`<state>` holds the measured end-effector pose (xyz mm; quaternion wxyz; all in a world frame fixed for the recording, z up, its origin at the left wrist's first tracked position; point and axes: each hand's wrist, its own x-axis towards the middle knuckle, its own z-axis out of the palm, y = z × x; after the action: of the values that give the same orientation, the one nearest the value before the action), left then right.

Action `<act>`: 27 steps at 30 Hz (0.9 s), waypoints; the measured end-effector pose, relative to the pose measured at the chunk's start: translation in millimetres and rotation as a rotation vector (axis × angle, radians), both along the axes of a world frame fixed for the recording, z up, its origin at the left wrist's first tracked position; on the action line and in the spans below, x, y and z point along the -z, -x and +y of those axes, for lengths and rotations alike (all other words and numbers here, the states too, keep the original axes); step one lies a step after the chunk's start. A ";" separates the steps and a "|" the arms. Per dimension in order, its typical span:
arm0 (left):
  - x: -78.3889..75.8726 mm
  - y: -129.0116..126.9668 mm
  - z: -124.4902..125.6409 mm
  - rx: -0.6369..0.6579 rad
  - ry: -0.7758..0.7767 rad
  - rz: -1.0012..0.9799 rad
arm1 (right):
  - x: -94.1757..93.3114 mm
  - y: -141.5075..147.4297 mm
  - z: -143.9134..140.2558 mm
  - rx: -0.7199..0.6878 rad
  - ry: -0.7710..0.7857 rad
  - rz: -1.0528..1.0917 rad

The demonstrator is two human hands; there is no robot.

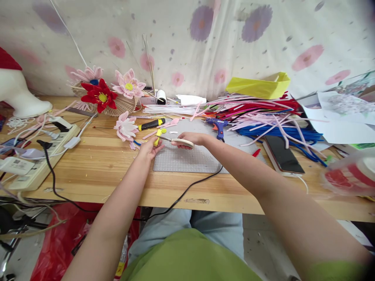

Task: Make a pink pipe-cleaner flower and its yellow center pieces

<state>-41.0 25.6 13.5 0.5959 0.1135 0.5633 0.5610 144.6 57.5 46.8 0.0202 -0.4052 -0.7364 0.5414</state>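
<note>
My right hand (190,139) is closed round the pale handles of a pair of scissors (184,143), whose blades point left. In my left hand (149,149) a small yellow strip (158,137) is pinched, and the scissor blades lie right by it; whether they touch it I cannot tell. Both hands are over the left part of a grey cutting mat (190,162). Just beyond them lie a black and yellow utility knife (150,124) and a pink-and-white fuzzy flower (125,128). A blue glue gun (218,127) rests on the mat past my right hand.
Bundles of pipe cleaners (263,117) spread along the back right. A phone (284,154) lies at the right, near a plastic tub (351,173). At the left are a power strip (43,160) and finished flowers (101,96). A black cord (187,189) crosses the table's front edge.
</note>
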 end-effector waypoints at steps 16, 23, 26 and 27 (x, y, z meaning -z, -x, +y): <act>-22.4 7.7 -4.2 0.115 0.190 0.136 | 12.9 3.5 -3.7 0.039 0.192 0.017; -23.3 7.3 -7.9 0.134 0.202 0.131 | 13.1 4.3 -3.7 0.005 0.239 -0.016; -26.4 15.3 -14.8 0.154 0.174 0.105 | 11.4 0.1 -5.4 -0.063 0.262 -0.052; -27.7 19.8 -16.8 0.152 0.156 0.098 | 10.6 -2.8 -5.7 -0.082 0.249 -0.065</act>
<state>-60.9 8.8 41.2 0.6152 0.1365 0.6237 0.4625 147.4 51.8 36.2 -0.0764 -0.3915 -0.6797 0.6155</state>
